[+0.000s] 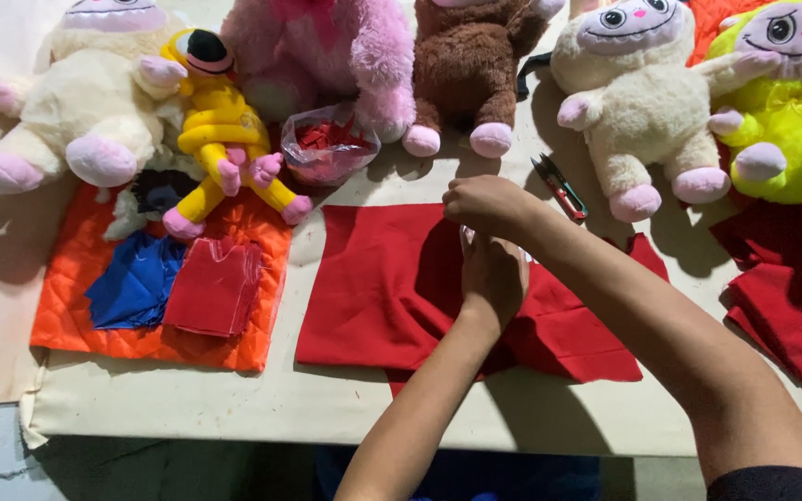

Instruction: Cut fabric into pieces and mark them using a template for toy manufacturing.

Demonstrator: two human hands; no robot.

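Your left hand lies flat on the red cloth with your right hand pinched shut just above it on something too small to make out, thread snips just beyond the cloth's far edge on the bench.

Left hand: forearm rising from lower edge, palm down, fingers together pointing away. Right hand: arm crossing in from lower right, fingers curled, closed in a pinch just above left fingertips.
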